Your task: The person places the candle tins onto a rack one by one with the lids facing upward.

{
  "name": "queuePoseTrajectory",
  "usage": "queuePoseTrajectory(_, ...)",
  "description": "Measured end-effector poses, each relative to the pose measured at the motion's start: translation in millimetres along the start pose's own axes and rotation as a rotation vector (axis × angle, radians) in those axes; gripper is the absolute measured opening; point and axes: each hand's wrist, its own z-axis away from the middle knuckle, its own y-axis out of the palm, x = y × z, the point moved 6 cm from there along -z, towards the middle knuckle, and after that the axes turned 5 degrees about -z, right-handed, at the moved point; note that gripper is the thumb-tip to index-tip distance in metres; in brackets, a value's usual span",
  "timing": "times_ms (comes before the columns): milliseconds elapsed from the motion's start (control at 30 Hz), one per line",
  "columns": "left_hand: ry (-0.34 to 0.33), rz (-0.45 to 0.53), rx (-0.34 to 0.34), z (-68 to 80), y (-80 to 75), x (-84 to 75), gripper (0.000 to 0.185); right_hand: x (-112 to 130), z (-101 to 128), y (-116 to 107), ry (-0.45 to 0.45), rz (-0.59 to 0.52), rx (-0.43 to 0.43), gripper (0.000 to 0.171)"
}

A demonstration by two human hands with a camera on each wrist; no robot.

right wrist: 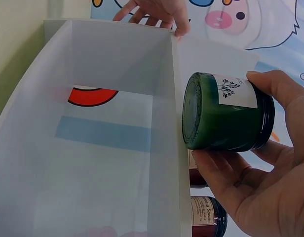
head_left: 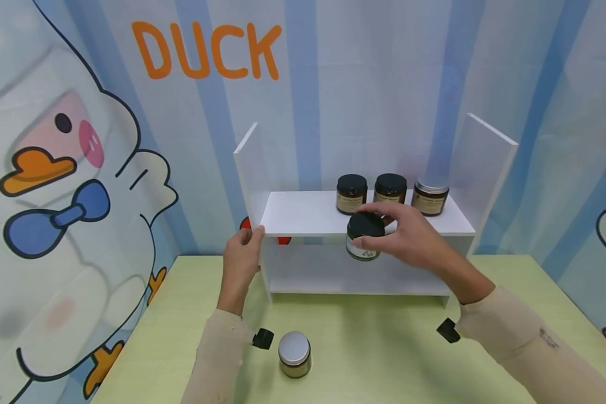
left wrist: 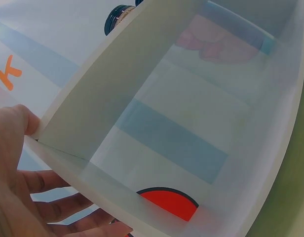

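Dark green glass jar [head_left: 365, 238] — black lid, white leaf-print label, held upright just before the white shelf's [head_left: 308, 216] front edge

Probably a staged demo booth: cartoon duck backdrop [head_left: 70, 185], white shelf [head_left: 308, 213], green table [head_left: 384, 348].

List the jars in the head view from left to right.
Silver-lidded jar on the table → black-lidded jar on the shelf → green jar in the right hand → second black-lidded jar → silver-lidded jar on the shelf.
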Motion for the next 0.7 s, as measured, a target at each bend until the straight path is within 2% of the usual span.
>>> queuePoseTrajectory(333, -0.002, 0.005, -0.013, -0.2, 1.5, -0.3, 0.053, 2, -10, -5, -0.011, 0.048, -0.014, 0.056)
queuePoseTrajectory(700, -0.015, -0.009, -0.015, -0.2, 1.2, -0.3, 0.051, 0, -18, -8, 0.016, 0.070, 0.037, 0.058)
